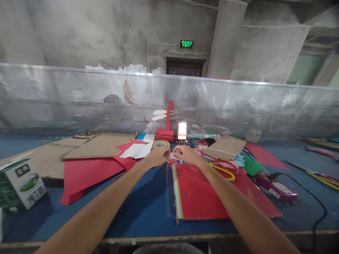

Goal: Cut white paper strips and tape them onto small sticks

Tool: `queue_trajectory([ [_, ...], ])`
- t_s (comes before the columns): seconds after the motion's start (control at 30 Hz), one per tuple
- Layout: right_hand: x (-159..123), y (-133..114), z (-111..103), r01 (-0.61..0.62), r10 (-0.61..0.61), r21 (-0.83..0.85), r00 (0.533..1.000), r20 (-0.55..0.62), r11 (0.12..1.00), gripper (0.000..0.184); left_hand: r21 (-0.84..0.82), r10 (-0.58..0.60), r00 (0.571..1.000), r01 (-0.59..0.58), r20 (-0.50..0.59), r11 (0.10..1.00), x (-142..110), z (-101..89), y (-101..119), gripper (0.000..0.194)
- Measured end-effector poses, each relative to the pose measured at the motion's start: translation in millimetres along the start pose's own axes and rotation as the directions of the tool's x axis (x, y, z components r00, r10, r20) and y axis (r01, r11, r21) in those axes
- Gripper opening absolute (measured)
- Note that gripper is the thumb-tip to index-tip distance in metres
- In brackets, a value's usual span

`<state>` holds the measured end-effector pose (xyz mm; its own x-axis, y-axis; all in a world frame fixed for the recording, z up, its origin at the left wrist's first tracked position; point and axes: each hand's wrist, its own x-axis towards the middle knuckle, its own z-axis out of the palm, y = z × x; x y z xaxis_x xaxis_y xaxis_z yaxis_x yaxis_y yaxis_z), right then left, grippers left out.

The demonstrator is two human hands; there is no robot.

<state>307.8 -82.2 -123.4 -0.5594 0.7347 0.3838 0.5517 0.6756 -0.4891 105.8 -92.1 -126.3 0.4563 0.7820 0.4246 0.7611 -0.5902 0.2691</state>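
Observation:
Both arms reach forward over the blue table, and the hands meet near its middle. My left hand [159, 156] is closed, its fingertips pinching one end of a small whitish strip [172, 155]. The other end sits between the bent fingers of my right hand [187, 155]. Whether the strip is paper or tape is too small to tell. Just behind my left hand lies a roll of yellow tape [161, 144]. In front of the hands, a stack of red card sheets [201, 197] in a clear sleeve lies beneath my right forearm.
Scissors with red and yellow handles [225, 169] lie on the red sheets. A purple glue gun [277, 188] with a black cord is at right. Cardboard [97, 146], red paper [90, 174] and a milk carton [23, 185] occupy the left. A perforated metal screen [79, 95] stands behind.

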Motion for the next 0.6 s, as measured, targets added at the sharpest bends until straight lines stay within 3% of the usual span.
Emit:
queue_trajectory([
  [0.17, -2.1, -7.5, -0.6, 0.169, -0.170, 0.026, 0.984, 0.051, 0.985, 0.042, -0.143, -0.031, 0.999, 0.034, 0.024, 0.989, 2.7, -1.0, -3.6, 0.013],
  [0.27, 1.2, -7.3, 0.3, 0.275, -0.277, -0.097, 0.961, -0.011, 0.957, 0.027, -0.260, -0.029, 0.999, 0.038, 0.040, 0.965, 6.8, -1.7, -5.3, 0.012],
  [0.4, 5.9, -3.3, -1.3, 0.292, -0.306, -0.168, 0.950, -0.064, 0.941, 0.007, -0.415, -0.069, 0.992, 0.106, 0.103, 0.904, 10.9, 0.5, -8.4, 0.019],
  [0.6, 6.3, -4.1, -5.5, 0.301, -0.317, -0.143, 0.943, -0.103, 0.943, 0.017, -0.484, -0.149, 0.981, 0.190, 0.123, 0.854, 11.7, 4.6, -13.8, 0.021],
])
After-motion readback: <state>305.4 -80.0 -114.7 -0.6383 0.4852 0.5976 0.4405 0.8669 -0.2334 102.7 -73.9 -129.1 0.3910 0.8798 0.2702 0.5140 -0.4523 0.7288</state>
